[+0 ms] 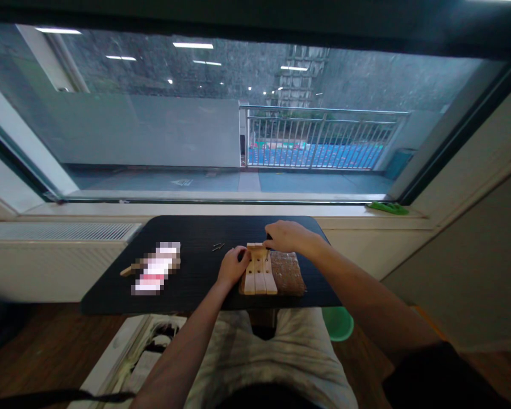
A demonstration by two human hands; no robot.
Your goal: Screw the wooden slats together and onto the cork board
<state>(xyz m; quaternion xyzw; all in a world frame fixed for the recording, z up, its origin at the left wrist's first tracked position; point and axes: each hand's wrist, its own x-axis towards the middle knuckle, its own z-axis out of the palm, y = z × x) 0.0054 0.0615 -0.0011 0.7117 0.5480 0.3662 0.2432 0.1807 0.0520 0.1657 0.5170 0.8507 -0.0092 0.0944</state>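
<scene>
A pale wooden piece (pixel 259 282) made of slats with dark round holes lies near the front of the black table, partly over a brown rough-surfaced board (pixel 288 272). My left hand (pixel 233 266) is closed against the wooden piece's left edge, its fingertips partly hidden. Above the piece's far right corner, my right hand (pixel 287 236) is wrapped round a dark-handled screwdriver (pixel 269 237). Its thin shaft points down at the wood; the tip is too small to make out. Several small screws (pixel 218 247) lie on the table to the left of my left hand.
A blurred-out bright rectangle (pixel 157 270) and a wooden handle (pixel 130 270) lie on the table's left side. Behind the black table (pixel 196 289) are a window sill and a radiator (pixel 55 261). A green bin (pixel 338 324) stands below right; an open white box (pixel 111 346) sits below left.
</scene>
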